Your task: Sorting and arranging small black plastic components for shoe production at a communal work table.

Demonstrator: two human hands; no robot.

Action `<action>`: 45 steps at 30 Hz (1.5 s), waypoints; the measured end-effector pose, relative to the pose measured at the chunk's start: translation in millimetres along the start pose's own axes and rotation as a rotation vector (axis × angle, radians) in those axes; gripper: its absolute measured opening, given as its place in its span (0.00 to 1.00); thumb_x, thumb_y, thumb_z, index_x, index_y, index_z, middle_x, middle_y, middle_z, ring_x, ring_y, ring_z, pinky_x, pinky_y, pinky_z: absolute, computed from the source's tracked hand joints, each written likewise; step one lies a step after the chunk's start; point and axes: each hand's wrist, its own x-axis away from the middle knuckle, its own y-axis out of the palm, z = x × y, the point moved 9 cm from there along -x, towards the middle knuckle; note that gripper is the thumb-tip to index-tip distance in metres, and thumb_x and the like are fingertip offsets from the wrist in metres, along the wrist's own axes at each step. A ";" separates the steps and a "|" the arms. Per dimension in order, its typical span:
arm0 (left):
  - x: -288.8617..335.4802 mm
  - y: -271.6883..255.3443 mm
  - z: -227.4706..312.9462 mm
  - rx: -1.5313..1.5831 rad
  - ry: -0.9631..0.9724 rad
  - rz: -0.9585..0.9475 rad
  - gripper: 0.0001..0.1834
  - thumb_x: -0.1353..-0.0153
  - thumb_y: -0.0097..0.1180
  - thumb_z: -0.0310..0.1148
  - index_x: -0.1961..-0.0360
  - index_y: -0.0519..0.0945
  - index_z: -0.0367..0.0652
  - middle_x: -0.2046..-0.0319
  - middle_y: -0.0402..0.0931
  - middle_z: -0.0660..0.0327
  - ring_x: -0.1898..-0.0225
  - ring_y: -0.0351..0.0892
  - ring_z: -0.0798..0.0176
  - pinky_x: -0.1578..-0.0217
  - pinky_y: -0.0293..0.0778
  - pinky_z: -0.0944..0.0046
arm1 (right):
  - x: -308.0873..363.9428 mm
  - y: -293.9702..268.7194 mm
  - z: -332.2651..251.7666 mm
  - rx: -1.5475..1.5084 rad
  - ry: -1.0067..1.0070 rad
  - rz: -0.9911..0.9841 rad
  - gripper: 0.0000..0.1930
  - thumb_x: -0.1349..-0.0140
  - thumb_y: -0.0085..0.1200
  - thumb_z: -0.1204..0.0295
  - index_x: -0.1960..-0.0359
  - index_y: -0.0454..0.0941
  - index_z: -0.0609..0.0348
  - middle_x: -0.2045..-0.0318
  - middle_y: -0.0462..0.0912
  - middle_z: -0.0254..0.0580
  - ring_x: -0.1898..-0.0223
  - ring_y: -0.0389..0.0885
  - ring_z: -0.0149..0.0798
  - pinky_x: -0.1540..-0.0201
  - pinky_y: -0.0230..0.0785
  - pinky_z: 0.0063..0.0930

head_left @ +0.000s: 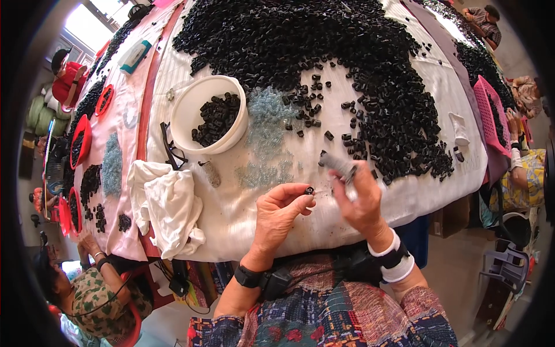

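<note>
My left hand [278,215] pinches a small black plastic part [309,191] with a round opening between thumb and fingertips. Just to the right, my right hand [365,203] grips a short grey cylindrical tool [340,166] with a dark tip; motion blurs both, so its exact kind is unclear. The tool's tip is apart from the pinched part. Beyond my hands lie many small clear bluish rings [269,115], with more spread thinly nearer to me. A large heap of similar black parts [300,34] covers the table's far side and stretches down its right.
A white tub [238,132] part-full of black parts stands left of the rings. Near it lie a crumpled white cloth [165,211] and dark-framed glasses [169,147]. A pink basket [488,115] is at the right edge. Other people sit at both sides.
</note>
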 end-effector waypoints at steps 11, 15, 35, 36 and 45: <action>-3.0 -2.3 -14.6 0.048 -0.080 -0.008 0.09 0.43 0.57 0.23 0.60 0.78 0.34 0.65 0.80 0.57 0.68 0.79 0.68 0.68 0.76 0.71 | -23.3 17.8 42.4 0.358 0.070 -0.131 0.10 0.51 0.56 0.80 0.65 0.73 0.65 0.73 0.76 0.47 0.68 0.74 0.48 0.64 0.68 0.37; -5.7 -3.1 -15.2 0.050 -0.078 -0.016 0.09 0.43 0.57 0.23 0.60 0.78 0.34 0.66 0.80 0.57 0.68 0.80 0.68 0.68 0.76 0.71 | -26.8 38.2 49.7 0.512 0.105 -0.203 0.10 0.52 0.57 0.75 0.67 0.72 0.62 0.75 0.76 0.46 0.69 0.74 0.46 0.64 0.68 0.35; -1.4 -1.4 -20.3 0.094 -0.059 -0.033 0.10 0.43 0.59 0.26 0.60 0.79 0.37 0.69 0.80 0.61 0.68 0.78 0.71 0.68 0.75 0.73 | -15.5 51.0 41.4 0.558 0.031 -0.232 0.08 0.48 0.51 0.80 0.65 0.72 0.65 0.73 0.74 0.49 0.68 0.74 0.50 0.63 0.69 0.38; -2.0 -0.2 -21.2 0.104 -0.061 -0.036 0.10 0.43 0.59 0.26 0.60 0.79 0.37 0.69 0.80 0.61 0.68 0.78 0.71 0.68 0.75 0.73 | -14.6 49.9 39.7 0.542 0.011 -0.215 0.08 0.48 0.51 0.80 0.65 0.72 0.65 0.73 0.74 0.49 0.68 0.74 0.50 0.63 0.69 0.38; -4.1 -6.6 -12.3 0.077 -0.037 0.001 0.09 0.43 0.58 0.24 0.60 0.78 0.36 0.66 0.81 0.59 0.68 0.80 0.69 0.68 0.76 0.71 | -9.8 44.2 56.4 0.162 0.142 -0.144 0.12 0.52 0.54 0.83 0.63 0.72 0.64 0.73 0.77 0.45 0.69 0.77 0.45 0.66 0.70 0.34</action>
